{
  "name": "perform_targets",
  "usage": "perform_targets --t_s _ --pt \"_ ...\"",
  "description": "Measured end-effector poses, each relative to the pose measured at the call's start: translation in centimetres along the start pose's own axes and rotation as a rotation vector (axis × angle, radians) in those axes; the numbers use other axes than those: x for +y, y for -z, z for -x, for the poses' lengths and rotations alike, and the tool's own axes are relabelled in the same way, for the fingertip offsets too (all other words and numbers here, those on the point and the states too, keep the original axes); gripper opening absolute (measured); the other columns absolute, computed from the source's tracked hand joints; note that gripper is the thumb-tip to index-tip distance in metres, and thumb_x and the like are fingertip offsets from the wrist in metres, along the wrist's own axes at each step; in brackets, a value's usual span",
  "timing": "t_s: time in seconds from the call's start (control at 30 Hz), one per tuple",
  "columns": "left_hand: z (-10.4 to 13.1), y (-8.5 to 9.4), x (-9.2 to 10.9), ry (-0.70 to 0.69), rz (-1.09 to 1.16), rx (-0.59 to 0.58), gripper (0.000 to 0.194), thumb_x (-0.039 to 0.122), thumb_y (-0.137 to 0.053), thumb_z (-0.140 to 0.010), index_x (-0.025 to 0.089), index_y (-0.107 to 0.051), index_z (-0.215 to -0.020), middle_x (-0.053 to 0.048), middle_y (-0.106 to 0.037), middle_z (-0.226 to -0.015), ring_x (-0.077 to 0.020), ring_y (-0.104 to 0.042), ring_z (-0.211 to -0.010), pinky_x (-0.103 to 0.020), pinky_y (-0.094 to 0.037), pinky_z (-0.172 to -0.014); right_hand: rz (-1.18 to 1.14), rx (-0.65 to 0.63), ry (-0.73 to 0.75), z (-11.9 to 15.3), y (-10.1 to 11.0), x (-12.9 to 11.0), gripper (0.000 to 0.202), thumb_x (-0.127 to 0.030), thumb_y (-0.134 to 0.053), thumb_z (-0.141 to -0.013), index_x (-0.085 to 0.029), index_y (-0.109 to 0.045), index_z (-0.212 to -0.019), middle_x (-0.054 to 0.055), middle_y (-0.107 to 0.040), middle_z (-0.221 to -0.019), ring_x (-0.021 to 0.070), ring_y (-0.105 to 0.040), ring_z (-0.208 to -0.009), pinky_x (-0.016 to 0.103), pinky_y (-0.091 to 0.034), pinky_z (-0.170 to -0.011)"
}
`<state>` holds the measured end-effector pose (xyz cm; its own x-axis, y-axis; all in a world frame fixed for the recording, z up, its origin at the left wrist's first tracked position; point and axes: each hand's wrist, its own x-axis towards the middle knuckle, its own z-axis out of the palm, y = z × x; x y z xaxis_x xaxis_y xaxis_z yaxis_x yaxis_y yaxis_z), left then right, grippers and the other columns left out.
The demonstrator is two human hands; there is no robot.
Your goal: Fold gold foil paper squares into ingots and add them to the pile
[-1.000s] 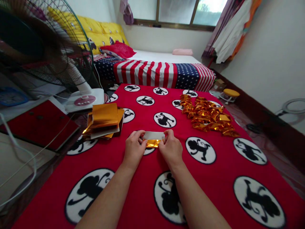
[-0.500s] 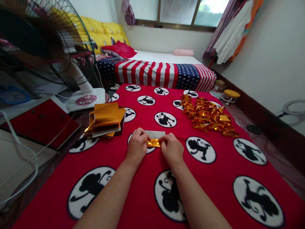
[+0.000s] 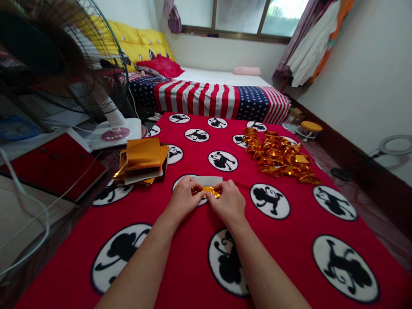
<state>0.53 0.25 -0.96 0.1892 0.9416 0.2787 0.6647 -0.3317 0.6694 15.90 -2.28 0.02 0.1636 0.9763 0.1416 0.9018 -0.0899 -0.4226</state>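
Observation:
Between my hands lies a sheet of gold foil paper (image 3: 210, 189), its near edge folded up to show shiny gold and its far strip showing the pale backing. My left hand (image 3: 184, 195) pinches the left end of the fold. At the right end my right hand (image 3: 228, 201) grips it in the same way, with both thumbs close together at the middle of the near edge. The fingers cover both ends of the paper. It rests on the red cloth (image 3: 193, 240) printed with black monkeys in white circles.
A stack of gold foil sheets (image 3: 143, 156) lies to the left. Rows of folded gold foil pieces (image 3: 277, 152) spread at the right. A fan (image 3: 114, 131) stands at the far left, beside a red board (image 3: 54, 163). A bed (image 3: 206, 98) is beyond the cloth.
My thumbs have come inward from the ends of the gold fold to its middle, nearly meeting. The foil paper stays in about the same place.

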Motion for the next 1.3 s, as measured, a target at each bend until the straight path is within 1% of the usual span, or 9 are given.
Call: perform_targets --t_s 0.43,0.6,0.77,0.87,0.97,1.03,1.13,1.23,1.3 --pt "-0.3 0.4 -0.3 0.062 0.025 -0.065 0.012 0.01 -0.075 -0.068 0.018 -0.074 -0.077 -0.002 -0.063 -0.083 -0.0157 -0.06 -0.081 -0.027 -0.047 -0.073 -0.177 -0.105 0.018 -0.3 0.7 1.3 0.012 -0.022 -0.068 -0.079 -0.023 -0.067 -0.091 0.0 -0.059 -0.093 0.0146 -0.057 -0.083 0.025 -0.036 -0.066" --pt "-0.4 0.8 -0.1 0.078 0.028 -0.108 0.018 0.007 -0.073 -0.068 0.019 -0.075 -0.08 -0.003 -0.064 -0.087 -0.0172 -0.061 -0.086 -0.029 -0.048 -0.078 -0.25 -0.146 0.017 -0.7 0.5 2.2 0.024 -0.006 -0.06 -0.078 -0.023 -0.07 -0.091 0.0 -0.059 -0.092 0.0128 -0.057 -0.081 0.023 -0.039 -0.068" --pt "-0.5 1.1 -0.1 0.097 0.034 -0.141 0.022 0.004 -0.068 -0.07 0.019 -0.075 -0.083 -0.004 -0.065 -0.091 -0.0171 -0.061 -0.088 -0.029 -0.048 -0.081 -0.287 -0.154 0.019 -1.0 0.4 2.6 0.028 -0.002 -0.056 -0.077 -0.022 -0.071 -0.091 0.0 -0.061 -0.09 0.0126 -0.058 -0.08 0.022 -0.04 -0.068" --pt "-0.3 0.7 0.4 0.095 -0.004 -0.12 0.006 0.019 -0.071 -0.075 0.019 -0.074 -0.079 -0.004 -0.064 -0.088 -0.018 -0.061 -0.085 -0.03 -0.048 -0.078 -0.273 -0.159 0.001 -1.0 0.6 2.3 0.028 -0.003 -0.056 -0.076 -0.022 -0.071 -0.089 0.0 -0.062 -0.088 0.0125 -0.058 -0.078 0.022 -0.039 -0.065" --pt "0.1 -0.4 1.6 0.122 -0.183 0.014 0.028 0.045 -0.073 -0.073 0.017 -0.068 -0.073 -0.006 -0.061 -0.081 -0.0215 -0.058 -0.081 -0.034 -0.046 -0.074 -0.263 -0.141 -0.009 -0.9 0.7 2.0 0.024 -0.006 -0.057 -0.077 -0.022 -0.072 -0.089 0.001 -0.063 -0.089 0.013 -0.059 -0.078 0.023 -0.038 -0.064" --pt "0.3 -1.0 2.0 0.128 -0.293 0.083 0.034 0.049 -0.076 -0.068 0.018 -0.065 -0.075 -0.007 -0.06 -0.085 -0.0243 -0.057 -0.085 -0.037 -0.045 -0.076 -0.262 -0.138 -0.014 -0.9 0.7 2.0 0.023 -0.007 -0.058 -0.078 -0.022 -0.072 -0.089 0.001 -0.063 -0.09 0.0132 -0.059 -0.078 0.023 -0.038 -0.063" --pt "0.2 -1.0 1.7 0.129 -0.266 0.041 0.027 0.041 -0.079 -0.066 0.019 -0.065 -0.073 -0.006 -0.06 -0.084 -0.0228 -0.057 -0.083 -0.035 -0.045 -0.075 -0.254 -0.152 -0.019 -0.9 0.9 2.0 0.026 -0.006 -0.056 -0.077 -0.022 -0.072 -0.089 0.001 -0.064 -0.09 0.0129 -0.06 -0.077 0.023 -0.037 -0.062" --pt "-0.2 -0.2 0.5 0.095 -0.113 -0.062 0.013 0.023 -0.077 -0.068 0.019 -0.068 -0.076 -0.004 -0.062 -0.085 -0.0192 -0.058 -0.083 -0.031 -0.046 -0.075 -0.25 -0.159 -0.02 -1.0 1.2 2.0 0.03 -0.004 -0.053 -0.075 -0.023 -0.072 -0.088 0.0 -0.064 -0.09 0.0128 -0.06 -0.077 0.023 -0.037 -0.063" --pt "-0.4 0.5 -0.1 0.086 -0.021 -0.121 0.013 0.012 -0.074 -0.068 0.018 -0.071 -0.078 -0.003 -0.064 -0.087 -0.0175 -0.06 -0.085 -0.029 -0.047 -0.077 -0.236 -0.169 -0.033 -0.9 1.5 1.7 0.03 -0.006 -0.053 -0.076 -0.024 -0.072 -0.089 0.0 -0.065 -0.09 0.0132 -0.061 -0.077 0.023 -0.036 -0.062"
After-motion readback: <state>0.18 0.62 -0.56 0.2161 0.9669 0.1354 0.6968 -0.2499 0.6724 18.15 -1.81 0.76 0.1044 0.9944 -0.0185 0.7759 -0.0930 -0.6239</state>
